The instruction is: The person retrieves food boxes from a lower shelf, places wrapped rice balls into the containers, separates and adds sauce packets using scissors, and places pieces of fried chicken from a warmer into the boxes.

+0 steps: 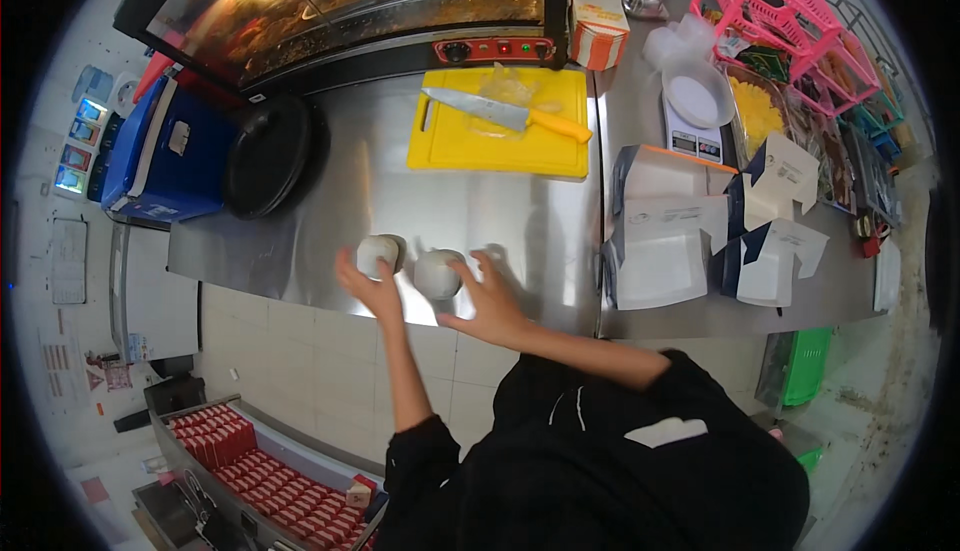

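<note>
Near the front edge of the steel counter [337,191], two white rounded objects stand side by side; their exact kind cannot be told. My left hand [369,287] has its thumb and fingers around the left white rounded object [375,254]. Beside the right white rounded object [435,275], my right hand [489,302] is spread, fingers apart, with a fingertip at the object's side; whether it touches is unclear. Behind both lies a yellow cutting board [495,155], bearing a knife with a yellow handle [561,125] and a crumpled clear plastic bag [510,87].
A heated display cabinet [390,45] with fried food stands at the back. On the left are black round trays [266,157] and a blue box [176,157]. Open paper boxes [664,266], a kitchen scale [694,144] and a pink basket [787,18] occupy the right.
</note>
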Demonstrator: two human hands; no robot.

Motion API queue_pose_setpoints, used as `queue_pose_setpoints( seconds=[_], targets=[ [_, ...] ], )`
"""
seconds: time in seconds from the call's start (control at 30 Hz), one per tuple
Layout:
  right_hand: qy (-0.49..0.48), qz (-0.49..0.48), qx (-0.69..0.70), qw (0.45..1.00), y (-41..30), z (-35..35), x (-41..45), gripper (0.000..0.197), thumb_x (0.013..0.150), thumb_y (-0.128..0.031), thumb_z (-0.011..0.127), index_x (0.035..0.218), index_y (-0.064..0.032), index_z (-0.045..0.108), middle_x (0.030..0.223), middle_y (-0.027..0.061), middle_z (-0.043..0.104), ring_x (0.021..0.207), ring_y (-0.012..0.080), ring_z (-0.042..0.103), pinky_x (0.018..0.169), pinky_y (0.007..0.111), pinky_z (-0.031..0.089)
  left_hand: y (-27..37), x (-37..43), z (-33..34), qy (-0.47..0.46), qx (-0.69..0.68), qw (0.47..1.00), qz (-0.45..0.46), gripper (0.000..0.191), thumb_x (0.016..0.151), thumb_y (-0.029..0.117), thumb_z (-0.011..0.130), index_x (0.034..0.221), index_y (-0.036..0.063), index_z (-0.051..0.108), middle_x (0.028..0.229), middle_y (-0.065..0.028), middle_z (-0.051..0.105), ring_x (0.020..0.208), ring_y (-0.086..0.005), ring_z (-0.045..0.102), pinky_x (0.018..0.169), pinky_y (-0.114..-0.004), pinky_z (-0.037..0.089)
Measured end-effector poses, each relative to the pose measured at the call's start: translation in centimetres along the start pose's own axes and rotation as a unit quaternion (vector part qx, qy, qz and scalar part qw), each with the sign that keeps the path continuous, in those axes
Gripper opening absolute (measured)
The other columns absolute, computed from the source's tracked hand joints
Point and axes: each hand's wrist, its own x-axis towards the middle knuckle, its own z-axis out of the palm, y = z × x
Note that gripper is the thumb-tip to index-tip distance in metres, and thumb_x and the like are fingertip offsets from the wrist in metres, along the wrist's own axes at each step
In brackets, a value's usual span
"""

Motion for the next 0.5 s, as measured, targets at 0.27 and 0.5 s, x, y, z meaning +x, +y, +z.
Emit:
queue_pose_setpoints(
  seconds=[0.27,0.5],
  targets=[
    [-0.142,0.002,-0.107,0.984,1.1,7.4,4.7,0.078,0.061,-0.025,0.074,0.13,-0.0221,0.039,0.136,0.0223,0.024,0.121,0.0444,0.027,0.092,0.055,0.035,-9.2,3.3,-0.2,-0.195,0.054,0.978,-0.041,0.072,0.062,0.032,0.078,0.115,-0.0031,0.046,0.107,-0.0236,0.055,0.1,-0.0369,0.053,0.086,-0.039,0.043],
    [-0.11,-0.178,-0.194,0.959,6.1,3.9,-2.0,0.061,0.058,-0.016,0.074,0.114,-0.0196,0.05,0.124,0.017,0.04,0.112,0.0404,0.039,0.086,0.05,0.04,-4.6,-4.9,2.8,-0.157,0.192,0.966,-0.067,0.093,0.047,0.033,0.083,0.115,-0.0092,0.035,0.105,-0.0301,0.051,0.096,-0.0437,0.053,0.082,-0.048,0.044]
  ],
)
